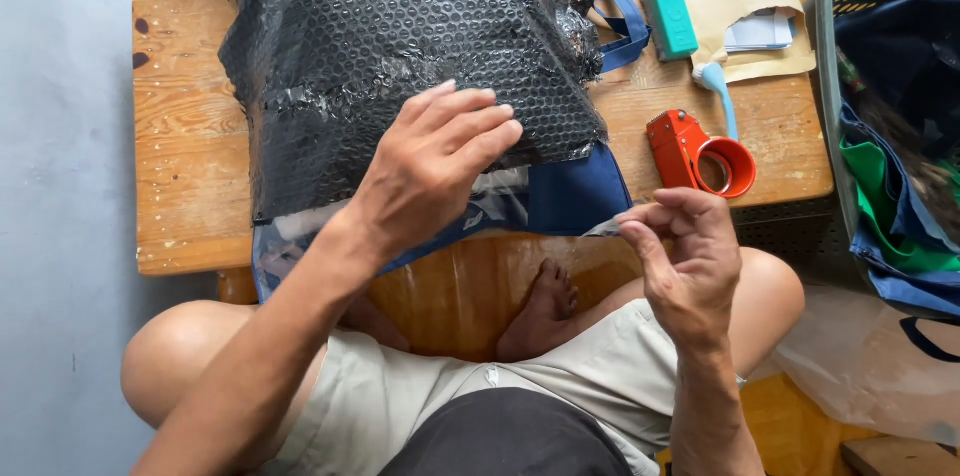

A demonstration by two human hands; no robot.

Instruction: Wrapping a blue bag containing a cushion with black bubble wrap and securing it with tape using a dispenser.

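Head view: the left hand (pixel 440 156) lies flat, fingers spread, on the black bubble-wrapped bundle (pixel 400 46) on the counter (pixel 190 166); the right hand (pixel 685 256) pinches a clear tape strip (pixel 603 228) at the bundle's near right corner, running leftward

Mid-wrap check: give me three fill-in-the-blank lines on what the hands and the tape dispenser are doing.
1. The left hand presses flat on the black ____ wrap.
2. The right hand pinches a strip of clear ____.
3. The tape dispenser on the wooden table is coloured ____.

Missing words: bubble; tape; red
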